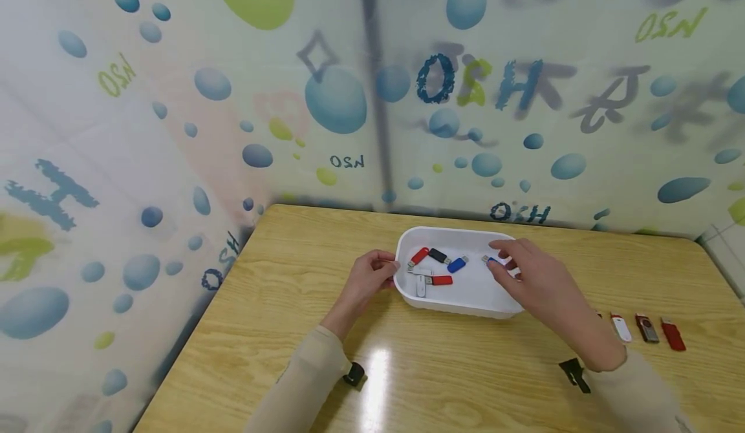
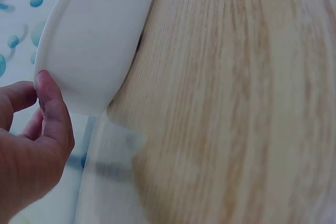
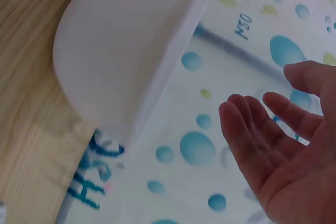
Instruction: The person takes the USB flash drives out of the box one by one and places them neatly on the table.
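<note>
A white plastic basin (image 1: 460,307) stands on the wooden table. My left hand (image 1: 372,274) pinches its left rim between thumb and fingers, seen close up in the left wrist view. Above the basin's right end is my right hand (image 1: 535,278), thumb and fingers parted. The right wrist view shows nothing between those fingers. A blue USB stick (image 1: 492,260) appears just beyond the right fingertips, partly covered by them. Farther left inside the basin lie a red USB stick (image 1: 419,256), a black one, another blue USB stick (image 1: 458,264), white ones and a second red one.
Right of the basin, a white-and-red USB stick (image 1: 621,327), a dark red one with a metal cover (image 1: 647,328) and a red one (image 1: 673,334) lie in a row; another is mostly hidden by the right forearm. Behind the table (image 1: 279,368) hangs a patterned curtain (image 1: 326,181).
</note>
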A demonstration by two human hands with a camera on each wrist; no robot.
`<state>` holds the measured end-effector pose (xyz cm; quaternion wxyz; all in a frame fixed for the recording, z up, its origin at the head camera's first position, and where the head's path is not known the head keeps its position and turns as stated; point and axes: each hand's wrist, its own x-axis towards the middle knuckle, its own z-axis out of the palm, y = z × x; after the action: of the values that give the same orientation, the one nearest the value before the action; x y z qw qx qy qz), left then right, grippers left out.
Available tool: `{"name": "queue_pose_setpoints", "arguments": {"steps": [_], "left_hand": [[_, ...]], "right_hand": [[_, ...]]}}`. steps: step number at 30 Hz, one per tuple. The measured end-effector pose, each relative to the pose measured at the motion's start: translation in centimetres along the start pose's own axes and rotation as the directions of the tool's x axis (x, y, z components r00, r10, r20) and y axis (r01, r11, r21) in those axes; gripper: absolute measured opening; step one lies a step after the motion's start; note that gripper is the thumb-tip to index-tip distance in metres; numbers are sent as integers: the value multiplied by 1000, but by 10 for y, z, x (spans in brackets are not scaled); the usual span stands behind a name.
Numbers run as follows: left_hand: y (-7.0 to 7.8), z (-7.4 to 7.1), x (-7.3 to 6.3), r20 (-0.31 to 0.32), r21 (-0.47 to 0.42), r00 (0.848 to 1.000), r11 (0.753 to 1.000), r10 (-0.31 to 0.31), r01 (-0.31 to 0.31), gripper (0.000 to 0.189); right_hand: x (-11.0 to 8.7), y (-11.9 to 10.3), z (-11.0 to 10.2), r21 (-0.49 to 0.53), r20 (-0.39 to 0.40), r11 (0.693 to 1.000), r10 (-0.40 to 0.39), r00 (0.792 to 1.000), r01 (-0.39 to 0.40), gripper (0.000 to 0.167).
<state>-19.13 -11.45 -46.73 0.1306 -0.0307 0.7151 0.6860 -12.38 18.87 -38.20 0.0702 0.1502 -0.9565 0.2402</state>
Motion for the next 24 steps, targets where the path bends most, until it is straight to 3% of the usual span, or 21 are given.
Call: {"name": "queue_pose_setpoints", "arguments": {"steps": [9,16,20,24], "left_hand": [[-2,0,1,-2,6,1000,1000,-7,7,27],[-2,1,2,-7,8,1000,1000,-13,13,25],[-2,0,2,-6,13,1000,1000,-6,6,26],[-2,0,1,-5,16,1000,1000,-1,1,28]], "right_hand": [[34,-21,38,19,167,999,26,986,-30,42],[55,-35,68,-19,273,1000,29,962,-24,31],[63,-40,82,-48,329,998,53,943,-39,27],[69,-43,93,-96,403,993,96,910,-62,30]]}}
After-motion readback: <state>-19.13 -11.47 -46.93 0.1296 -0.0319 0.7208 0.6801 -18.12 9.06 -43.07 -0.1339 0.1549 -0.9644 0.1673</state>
